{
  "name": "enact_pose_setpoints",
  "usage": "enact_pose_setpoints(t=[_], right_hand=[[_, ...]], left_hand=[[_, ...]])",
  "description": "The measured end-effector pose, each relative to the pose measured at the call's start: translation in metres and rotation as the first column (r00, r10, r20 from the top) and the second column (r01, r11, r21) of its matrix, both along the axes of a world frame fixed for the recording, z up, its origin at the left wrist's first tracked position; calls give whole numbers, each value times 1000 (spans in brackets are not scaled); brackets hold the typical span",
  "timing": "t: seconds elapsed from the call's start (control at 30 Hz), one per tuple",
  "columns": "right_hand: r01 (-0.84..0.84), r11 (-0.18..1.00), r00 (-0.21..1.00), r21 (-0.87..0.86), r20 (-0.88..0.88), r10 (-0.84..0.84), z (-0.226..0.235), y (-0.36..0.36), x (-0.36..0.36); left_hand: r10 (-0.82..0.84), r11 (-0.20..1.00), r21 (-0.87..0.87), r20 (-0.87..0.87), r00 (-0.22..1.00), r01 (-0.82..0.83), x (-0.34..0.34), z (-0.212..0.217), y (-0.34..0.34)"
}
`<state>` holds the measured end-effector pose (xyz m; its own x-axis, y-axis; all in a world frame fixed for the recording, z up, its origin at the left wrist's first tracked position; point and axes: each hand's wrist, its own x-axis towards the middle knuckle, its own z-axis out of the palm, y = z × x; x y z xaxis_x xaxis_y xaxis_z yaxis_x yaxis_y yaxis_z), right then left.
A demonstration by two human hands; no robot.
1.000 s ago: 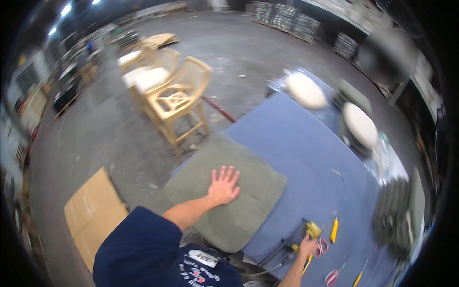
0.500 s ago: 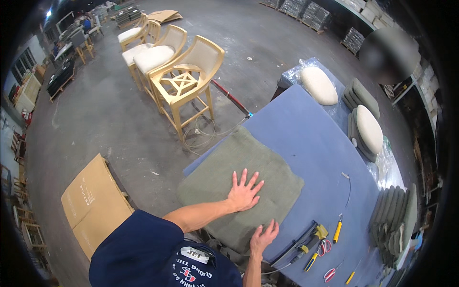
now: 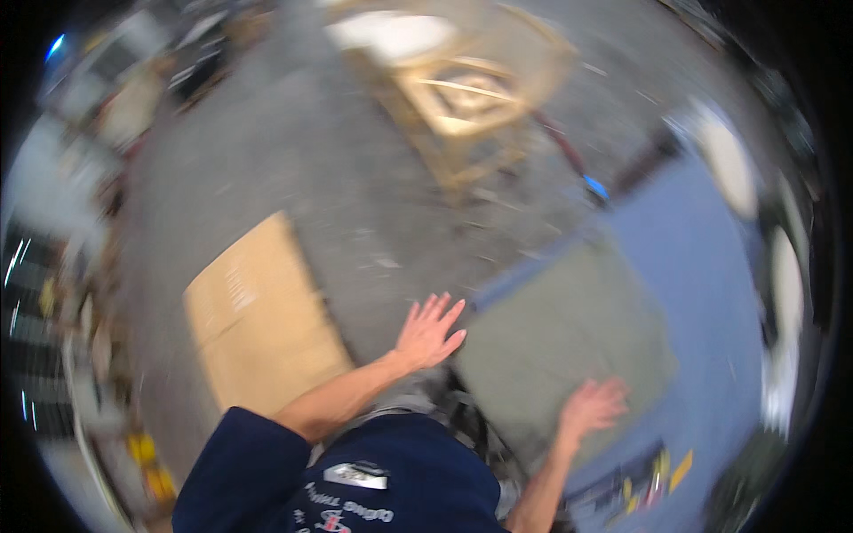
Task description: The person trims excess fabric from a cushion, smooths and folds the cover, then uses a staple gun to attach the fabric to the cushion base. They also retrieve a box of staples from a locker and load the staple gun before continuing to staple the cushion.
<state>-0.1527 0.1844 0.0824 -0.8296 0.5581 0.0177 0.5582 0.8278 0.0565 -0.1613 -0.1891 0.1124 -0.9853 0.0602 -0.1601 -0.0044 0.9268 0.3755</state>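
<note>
Fabric piece (image 3: 551, 342), squarish, dull grey-green.

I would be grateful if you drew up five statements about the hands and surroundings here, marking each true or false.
1. The right hand is over the grey-green fabric piece. True.
2. The left hand is gripping a tool. False: the left hand is empty, its fingers spread.
3. The flat cardboard lies left of the blue table. True.
4. The wooden chair nearest the table has a white seat pad. False: that wooden chair shows an open seat frame.
5. A yellow tool lies nearer the left hand than the right. False: it is nearer the right.
</note>
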Motion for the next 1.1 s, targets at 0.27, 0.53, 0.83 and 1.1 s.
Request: enact_pose_setpoints(t=[0.27, 0.53, 0.83, 1.1], right_hand=[[-596, 803, 782, -25, 211, 587, 36, -123, -142], [-962, 264, 273, 71, 231, 934, 58, -179, -150], [-886, -371, -377, -280, -36, 926, 17, -551, -119], [-264, -484, -557, -834, -278, 783, 67, -981, 112]], left_hand=[[849, 116, -117, 527, 38, -986, 309, -33, -158], [611, -480, -143, 653, -447, -865, 442, -163, -30], [764, -632, 518, 539, -355, -576, 369, -144, -146], [-56, -600, 715, 410, -911, 358, 472, -86, -150]])
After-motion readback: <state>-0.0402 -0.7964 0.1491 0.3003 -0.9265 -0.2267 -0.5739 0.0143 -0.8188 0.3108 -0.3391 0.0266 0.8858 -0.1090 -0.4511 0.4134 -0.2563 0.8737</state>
